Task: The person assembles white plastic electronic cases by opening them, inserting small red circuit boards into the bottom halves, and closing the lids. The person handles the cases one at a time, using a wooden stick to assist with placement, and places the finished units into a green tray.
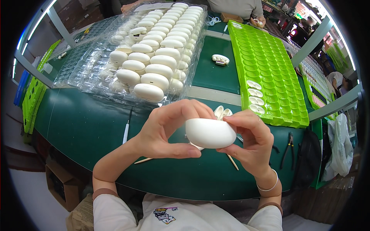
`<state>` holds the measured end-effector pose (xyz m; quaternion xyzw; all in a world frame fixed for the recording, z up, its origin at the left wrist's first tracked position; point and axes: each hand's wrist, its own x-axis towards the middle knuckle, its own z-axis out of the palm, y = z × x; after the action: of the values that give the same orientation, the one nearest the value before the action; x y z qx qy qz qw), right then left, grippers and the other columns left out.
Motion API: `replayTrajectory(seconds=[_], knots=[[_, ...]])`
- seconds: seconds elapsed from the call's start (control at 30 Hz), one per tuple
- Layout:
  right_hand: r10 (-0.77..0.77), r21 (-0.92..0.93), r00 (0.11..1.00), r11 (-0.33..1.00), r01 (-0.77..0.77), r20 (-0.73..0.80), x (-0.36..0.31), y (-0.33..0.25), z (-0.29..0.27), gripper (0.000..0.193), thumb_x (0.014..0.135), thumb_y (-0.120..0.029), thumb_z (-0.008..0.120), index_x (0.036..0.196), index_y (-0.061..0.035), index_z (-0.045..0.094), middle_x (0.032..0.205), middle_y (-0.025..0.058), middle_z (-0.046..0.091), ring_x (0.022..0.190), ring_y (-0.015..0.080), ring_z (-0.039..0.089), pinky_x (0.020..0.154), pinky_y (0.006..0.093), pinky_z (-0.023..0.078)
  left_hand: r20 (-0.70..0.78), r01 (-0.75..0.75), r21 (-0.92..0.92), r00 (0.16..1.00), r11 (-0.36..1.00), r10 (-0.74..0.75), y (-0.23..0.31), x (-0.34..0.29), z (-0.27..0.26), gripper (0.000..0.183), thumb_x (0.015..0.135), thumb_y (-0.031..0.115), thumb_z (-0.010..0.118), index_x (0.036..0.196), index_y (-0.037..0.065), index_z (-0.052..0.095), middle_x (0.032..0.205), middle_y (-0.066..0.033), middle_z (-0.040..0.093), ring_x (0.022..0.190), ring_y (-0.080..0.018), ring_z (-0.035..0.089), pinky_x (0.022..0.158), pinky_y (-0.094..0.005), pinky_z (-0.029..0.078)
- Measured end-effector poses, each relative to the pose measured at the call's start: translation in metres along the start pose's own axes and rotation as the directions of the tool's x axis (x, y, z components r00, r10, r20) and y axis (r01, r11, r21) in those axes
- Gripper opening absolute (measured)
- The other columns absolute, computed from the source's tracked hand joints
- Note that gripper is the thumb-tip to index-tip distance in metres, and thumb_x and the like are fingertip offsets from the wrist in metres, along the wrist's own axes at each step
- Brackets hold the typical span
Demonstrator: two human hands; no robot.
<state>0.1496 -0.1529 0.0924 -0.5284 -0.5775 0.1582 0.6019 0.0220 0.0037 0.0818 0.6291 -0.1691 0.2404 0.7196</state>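
Note:
Between both hands, above the near part of the green table, is a smooth white oval case [211,133], shaped like an earbud charging case. My left hand [169,129] grips its left end, thumb low and fingers behind the top. At the other end, my right hand [250,134] pinches it between the thumb below and fingers above. The case's far side is hidden from me. Small white shell pieces [222,112] show just behind it. Wooden sticks, one of them at the left [143,161], lie partly hidden under the hands.
Clear plastic trays stacked with many white oval cases [148,92] stand back left. A bright green compartment tray [269,77] with several white inserts lies right. Between them sits another white case [220,59]. A white-handled screwdriver [126,133] and pliers [288,150] flank my arms. Across sits another person [235,8].

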Motion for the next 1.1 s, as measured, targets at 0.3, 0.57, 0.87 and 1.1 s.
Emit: replayTrajectory(seconds=[0.3, 0.57, 0.87, 1.1], knots=[[-0.083, 0.077, 0.991, 0.993, 0.091, -0.106, -0.003, 0.0, -0.003, 0.066, 0.061, 0.011, 0.073, 0.115, -0.0055, 0.039, 0.084, 0.0079, 0.056, 0.08, 0.0137, 0.057, 0.073, 0.0275, 0.049, 0.095, -0.078, 0.238, 0.994, 0.968, 0.057, -0.003, 0.005, -0.012, 0.031, 0.065, 0.003, 0.074, 0.086, 0.007, 0.052, 0.099, -0.0096, 0.056, 0.096, -0.0175, 0.052, 0.084, -0.0314, 0.038], [-0.241, -0.206, 0.97, 0.951, 0.229, -0.034, -0.006, 0.008, 0.006, 0.06, 0.062, 0.009, 0.073, 0.11, -0.003, 0.039, 0.089, 0.0104, 0.059, 0.071, 0.0152, 0.059, 0.064, 0.0266, 0.05, -0.235, 0.169, 0.392, 0.969, 0.904, -0.079, -0.01, -0.002, 0.016, 0.052, 0.06, 0.029, 0.081, 0.088, 0.006, 0.043, 0.087, -0.0072, 0.053, 0.079, -0.016, 0.054, 0.069, -0.0275, 0.043], [-0.047, 0.022, 0.995, 0.999, 0.049, -0.088, -0.009, 0.013, 0.011, 0.057, 0.063, 0.007, 0.073, 0.108, -0.0021, 0.039, 0.084, 0.0106, 0.063, 0.079, 0.0168, 0.062, 0.065, 0.0261, 0.051, -0.404, 0.305, 0.006, 0.872, 0.952, -0.277, -0.016, -0.002, 0.011, 0.031, 0.092, 0.031, 0.041, 0.079, 0.003, 0.044, 0.067, -0.0046, 0.051, 0.064, -0.0091, 0.052, 0.053, -0.0229, 0.04], [0.537, 0.683, 0.844, 0.62, -0.387, -0.01, 0.002, 0.01, -0.003, 0.048, 0.077, -0.001, 0.064, 0.116, 0.0005, 0.038, 0.085, 0.011, 0.063, 0.075, 0.0137, 0.061, 0.068, 0.0261, 0.051, -0.295, 0.374, -0.02, 0.884, 0.927, -0.363, -0.009, 0.009, 0.006, 0.036, 0.093, 0.032, 0.035, 0.113, 0.003, 0.043, 0.091, -0.0111, 0.057, 0.078, -0.0135, 0.058, 0.063, -0.023, 0.045]])
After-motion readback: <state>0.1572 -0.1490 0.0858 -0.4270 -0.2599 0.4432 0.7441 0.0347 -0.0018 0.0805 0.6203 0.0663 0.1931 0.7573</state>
